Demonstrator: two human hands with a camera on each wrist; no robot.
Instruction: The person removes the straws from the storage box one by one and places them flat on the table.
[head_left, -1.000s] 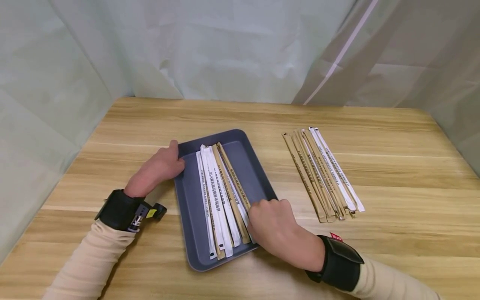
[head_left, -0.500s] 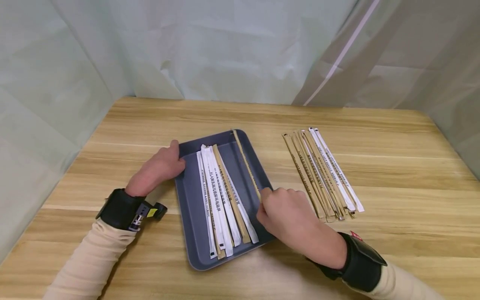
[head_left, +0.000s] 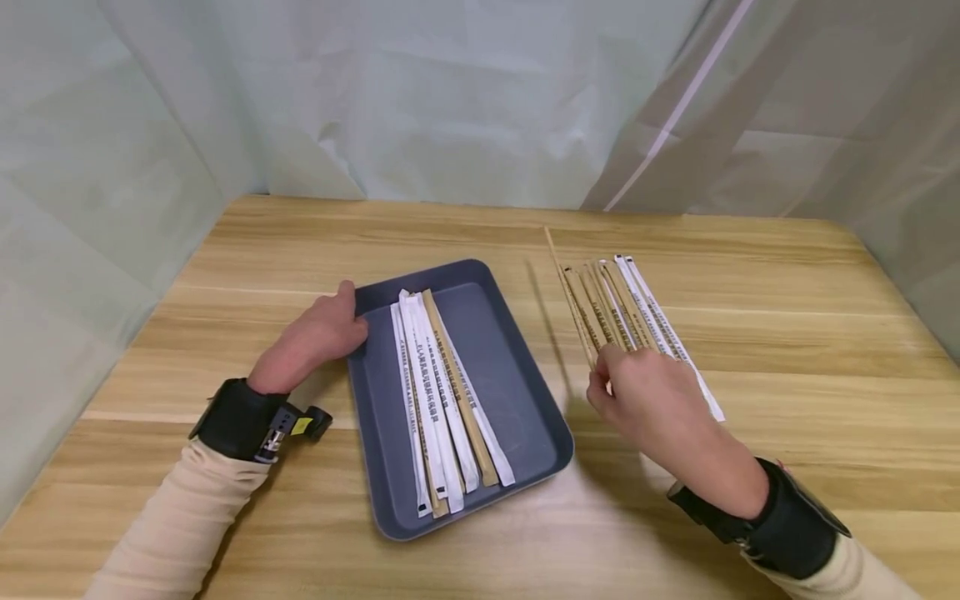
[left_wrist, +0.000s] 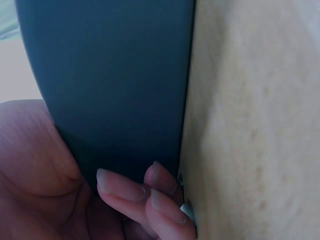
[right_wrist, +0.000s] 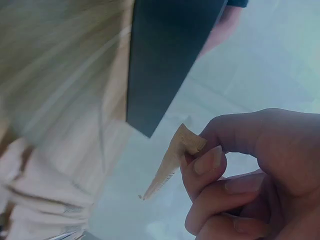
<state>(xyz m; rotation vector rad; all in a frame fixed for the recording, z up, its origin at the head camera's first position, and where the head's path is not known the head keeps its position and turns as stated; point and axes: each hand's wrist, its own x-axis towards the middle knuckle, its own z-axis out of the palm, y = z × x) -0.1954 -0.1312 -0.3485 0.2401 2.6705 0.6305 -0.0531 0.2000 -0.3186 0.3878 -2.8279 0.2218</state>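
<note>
A pale curtain hangs behind the wooden worktop (head_left: 787,275). In the head view, the right hand (head_left: 648,400) now sits over the near end of the pile (head_left: 637,317) of wrapped chopsticks, well to the side of the grey tray (head_left: 525,367) where it was working a second ago. It pinches a brown packet (head_left: 564,287) between thumb and fingers, and the packet runs away from the hand along the pile's tray-side edge, its far tip reaching past the other packets. That packet lay among the row in the tray a second ago and was lifted over the tray's wall half a second ago, so one packet has gone out of the tray and across to the pile. I judge it is not yet laid down. The row (head_left: 442,400) left in the tray looks unmoved. The left hand (head_left: 315,337) stays curled over the tray's far corner, holding it steady.

From the left wrist, curled fingers (left_wrist: 125,187) hook under the tray's dark rim (left_wrist: 125,75), with bare wood beside them.

From the right wrist, thumb and forefinger (right_wrist: 207,160) pinch the packet's brown paper end (right_wrist: 172,160), and the tray (right_wrist: 165,60) shows well beyond the hand.
</note>
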